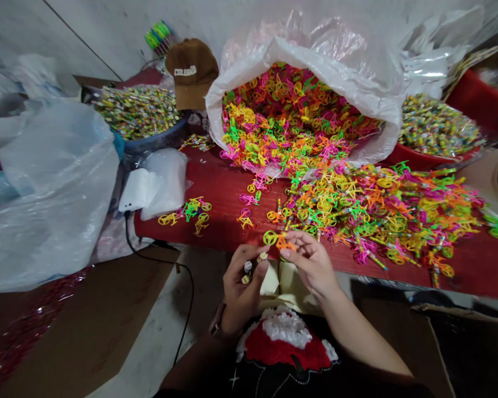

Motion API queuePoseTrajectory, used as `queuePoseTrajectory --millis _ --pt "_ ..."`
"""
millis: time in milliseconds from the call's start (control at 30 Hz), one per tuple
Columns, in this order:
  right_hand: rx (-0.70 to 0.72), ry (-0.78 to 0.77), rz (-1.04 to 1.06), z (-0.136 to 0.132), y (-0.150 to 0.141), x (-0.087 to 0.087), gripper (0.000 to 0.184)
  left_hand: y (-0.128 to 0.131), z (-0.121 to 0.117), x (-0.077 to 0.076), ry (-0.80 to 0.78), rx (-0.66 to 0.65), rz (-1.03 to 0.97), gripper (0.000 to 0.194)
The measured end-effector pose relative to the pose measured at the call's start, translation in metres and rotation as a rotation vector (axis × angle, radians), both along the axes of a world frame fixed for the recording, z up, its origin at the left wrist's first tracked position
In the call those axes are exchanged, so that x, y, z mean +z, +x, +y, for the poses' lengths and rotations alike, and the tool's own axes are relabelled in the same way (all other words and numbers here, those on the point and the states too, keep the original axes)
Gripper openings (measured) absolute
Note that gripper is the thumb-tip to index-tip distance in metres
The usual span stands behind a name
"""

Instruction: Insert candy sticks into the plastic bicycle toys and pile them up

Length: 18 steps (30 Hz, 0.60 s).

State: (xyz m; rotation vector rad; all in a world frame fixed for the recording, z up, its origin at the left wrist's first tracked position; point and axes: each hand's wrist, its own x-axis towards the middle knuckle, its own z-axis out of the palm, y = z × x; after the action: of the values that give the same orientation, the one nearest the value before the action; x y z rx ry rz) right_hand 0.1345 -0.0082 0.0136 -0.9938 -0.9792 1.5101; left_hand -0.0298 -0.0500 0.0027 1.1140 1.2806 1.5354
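Neon plastic toy bicycle (276, 239) pinched between right hand (311, 261) fingertips, other fingers curved. Small capped sticks (247, 271) gripped by curled left hand (241, 288), just beside bicycle. Heap of neon bicycles (382, 213) spread at 1 o'clock on red table (203, 188). White plastic sack (274, 52) overflowing at 12 o'clock; brown cap (191, 72) at 11 o'clock.

"Any words here — anything at all?"
"One: COLORADO, in white capitals across the front of the brown cap (192, 69)."
"And the printed card (471, 69) at the top right?"
"Too blurred to read; I can't make out a letter."
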Motion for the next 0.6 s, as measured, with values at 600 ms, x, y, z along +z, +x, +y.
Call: queuePoseTrajectory --millis 600 --pt "0.019 0.251 -0.222 -0.02 -0.005 0.022 0.023 0.006 -0.001 0.009 -0.017 -0.007 -0.013 0.022"
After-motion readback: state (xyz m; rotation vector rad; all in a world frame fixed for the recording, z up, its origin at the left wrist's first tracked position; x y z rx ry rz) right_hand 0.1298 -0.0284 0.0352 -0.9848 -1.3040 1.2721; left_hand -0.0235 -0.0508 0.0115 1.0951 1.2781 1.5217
